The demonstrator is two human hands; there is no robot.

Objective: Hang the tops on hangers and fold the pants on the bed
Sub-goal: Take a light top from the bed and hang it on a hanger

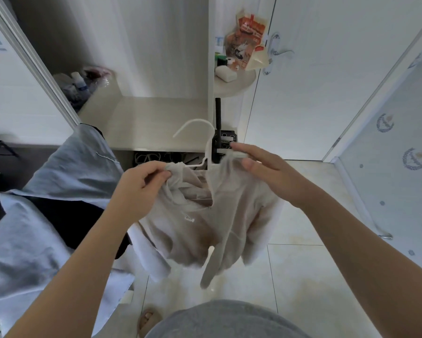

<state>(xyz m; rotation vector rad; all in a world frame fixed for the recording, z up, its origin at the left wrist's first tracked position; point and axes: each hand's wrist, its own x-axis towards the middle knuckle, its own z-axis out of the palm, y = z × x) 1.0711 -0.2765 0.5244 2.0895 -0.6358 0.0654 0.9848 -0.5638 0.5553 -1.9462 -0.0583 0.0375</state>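
Observation:
A beige top (219, 215) hangs in front of me over the tiled floor, draped on a white hanger (206, 142) whose hook points up and to the left. My left hand (141, 184) pinches the top's left shoulder fabric at the hanger's arm. My right hand (261, 164) has straight fingers laid over the hanger's right arm and the top's right shoulder. The hanger's right end is hidden under those fingers. The bed (34, 215) with pale blue bedding lies to my left, a dark garment (66, 213) on it.
An open white wardrobe (144, 115) with a bare shelf stands ahead. Spare hangers (149, 157) lie below it. A small round shelf (236, 81) holds bags and boxes. A white door (314, 81) is at the right, a patterned panel (395, 167) further right.

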